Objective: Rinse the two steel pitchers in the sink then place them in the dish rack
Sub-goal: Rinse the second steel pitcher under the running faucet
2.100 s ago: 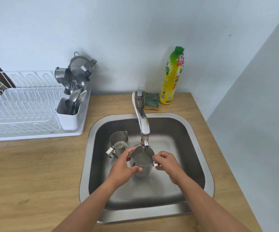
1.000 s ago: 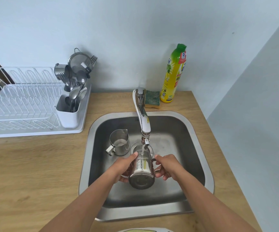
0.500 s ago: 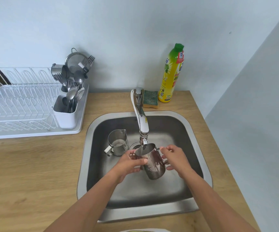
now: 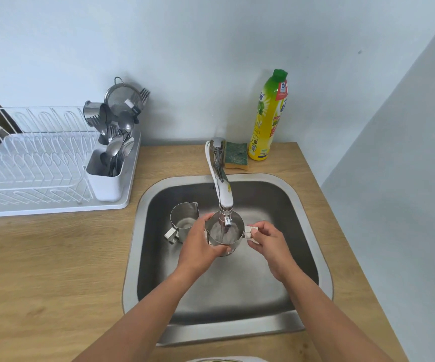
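Both hands over the sink (image 4: 313, 226), w/ one pitcher (image 4: 225, 235) held upright under the tap (image 4: 221, 186); thin stream of water runs from the spout straight into its open mouth. Left hand (image 4: 200, 246) wraps the pitcher's body from the left, thumb across the near side below the rim, fingers round the far side, so it's clasping the wall firmly. Right hand (image 4: 266, 240) pinches the pitcher's handle, which sticks out to the right; thumb & fingertips closed on it. Pitcher is off the basin floor, approx. mid-sink, just under the tap nozzle. 2nd pitcher (image 4: 183, 222) stands upright on the basin floor just left of the held one, behind the left hand, spout toward the back, handle pointing front-left; nobody touching it. Can't tell if it has water in it. Rack (image 4: 28, 163) sits on the wooden counter (image 4: 41, 270) left of the sink, well apart from both pitchers; its wire slots hold no dishes. White cutlery caddy (image 4: 105, 178) at the rack's right end is stuffed w/ spoons, forks, a strainer & a small steel cup. Behind the sink, by the wall: green-topped sponge (image 4: 236, 155) just right of the tap base, and a yellow soap bottle (image 4: 267, 118) w/ green cap upright next to it.
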`<state>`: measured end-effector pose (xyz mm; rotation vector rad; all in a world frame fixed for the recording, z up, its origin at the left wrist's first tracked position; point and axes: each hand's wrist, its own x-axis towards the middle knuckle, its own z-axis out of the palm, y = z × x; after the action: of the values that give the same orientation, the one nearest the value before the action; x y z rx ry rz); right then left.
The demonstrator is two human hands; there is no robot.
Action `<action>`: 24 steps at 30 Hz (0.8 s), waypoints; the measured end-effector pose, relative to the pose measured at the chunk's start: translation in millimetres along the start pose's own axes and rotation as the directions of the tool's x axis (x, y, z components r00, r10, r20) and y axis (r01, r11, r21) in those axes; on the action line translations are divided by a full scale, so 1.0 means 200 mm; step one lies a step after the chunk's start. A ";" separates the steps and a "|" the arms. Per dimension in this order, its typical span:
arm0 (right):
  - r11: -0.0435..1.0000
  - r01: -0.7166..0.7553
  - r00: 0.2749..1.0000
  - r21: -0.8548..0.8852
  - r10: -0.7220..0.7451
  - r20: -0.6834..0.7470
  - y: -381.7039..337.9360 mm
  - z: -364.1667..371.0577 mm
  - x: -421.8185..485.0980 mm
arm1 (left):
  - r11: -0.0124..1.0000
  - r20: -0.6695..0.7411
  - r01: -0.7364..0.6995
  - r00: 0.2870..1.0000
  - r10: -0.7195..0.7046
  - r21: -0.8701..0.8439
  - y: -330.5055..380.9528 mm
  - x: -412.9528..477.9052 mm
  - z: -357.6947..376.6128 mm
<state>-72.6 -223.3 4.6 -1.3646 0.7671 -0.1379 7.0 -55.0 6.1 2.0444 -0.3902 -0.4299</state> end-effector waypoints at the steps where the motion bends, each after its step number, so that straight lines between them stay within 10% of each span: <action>1: 0.999 -0.002 1.000 0.033 0.001 0.014 0.01 0.01 0.00 | 0.999 -0.031 -0.019 0.999 0.021 0.046 0.00 0.00 -0.01; 13: 0.991 -0.126 0.975 0.032 0.118 0.188 0.08 0.12 0.04 | 0.922 -0.187 -0.146 0.957 0.224 0.358 -0.03 -0.09 -0.10; 24: 0.906 -0.144 0.970 -0.398 0.209 0.126 0.01 0.04 -0.02 | 0.962 -0.010 0.271 0.963 -0.271 0.020 -0.09 -0.14 -0.07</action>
<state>-71.4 -213.4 5.6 -1.6465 0.7995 0.2847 -10.5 -23.7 0.8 2.1273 -0.1091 -0.5863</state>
